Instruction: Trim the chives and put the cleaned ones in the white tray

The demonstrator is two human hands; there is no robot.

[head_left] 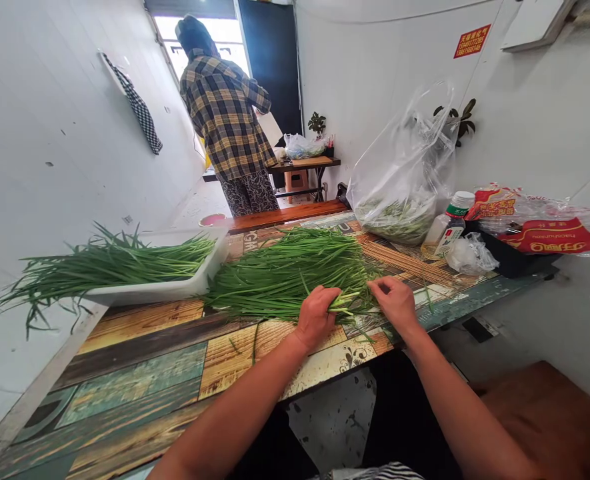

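A loose pile of long green chives (pixel 285 270) lies across the patterned wooden table (pixel 139 373). My left hand (pixel 316 317) is closed round a small bunch of chive stalks near their pale ends. My right hand (pixel 396 301) pinches the same stalk ends from the right, fingers curled. To the left a white tray (pixel 175 288) holds another heap of chives (pixel 99 263) whose tips hang over the table's edge.
A clear plastic bag (pixel 405 173) with more greens stands at the back right, beside a small bottle (pixel 449 223), a crumpled bag (pixel 469 257) and red packets (pixel 549 237) on a black tray. A person in a plaid shirt (pixel 227 113) stands with their back turned by a far table (pixel 305 163).
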